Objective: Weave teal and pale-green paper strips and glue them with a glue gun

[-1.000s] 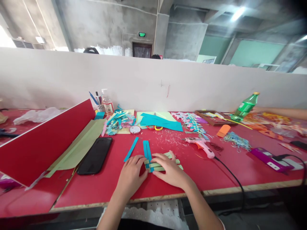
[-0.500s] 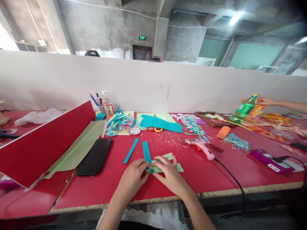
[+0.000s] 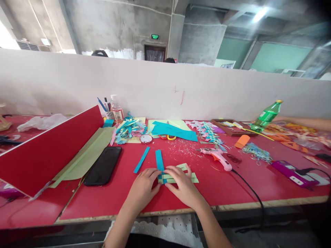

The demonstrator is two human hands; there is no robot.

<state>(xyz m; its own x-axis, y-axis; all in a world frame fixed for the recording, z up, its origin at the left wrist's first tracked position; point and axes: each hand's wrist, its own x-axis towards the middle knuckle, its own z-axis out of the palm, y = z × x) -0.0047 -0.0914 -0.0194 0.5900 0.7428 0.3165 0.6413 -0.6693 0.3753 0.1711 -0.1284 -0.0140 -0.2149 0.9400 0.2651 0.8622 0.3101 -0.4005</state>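
Note:
On the red table, blue paper strips (image 3: pixel 159 159) run away from me and cross pale green paper strips (image 3: pixel 193 177) that point to the right. My left hand (image 3: pixel 143 184) presses its fingertips on the left edge of the crossing, thumb near the closest end. From the other side my right hand (image 3: pixel 183 184) has thumb and fingers on the green strips close to the crossing. Part of the weave is hidden under the fingers. A loose blue paper strip (image 3: pixel 141 160) lies just beyond my left hand.
A black phone (image 3: pixel 102 166) lies to the left beside a low red divider (image 3: pixel 55 146). To the right are a pink glue gun (image 3: pixel 216 157) with its cord, a purple power strip (image 3: pixel 292 173) and a green bottle (image 3: pixel 266 116). Paper scraps (image 3: pixel 130 130) lie behind; another person's arm (image 3: pixel 305 123) reaches in at right.
The two blue strips, apart at an angle before, now lie together as one wider band. My hands stay around the crossing. The other person's arm has shifted right, and the view has tilted slightly.

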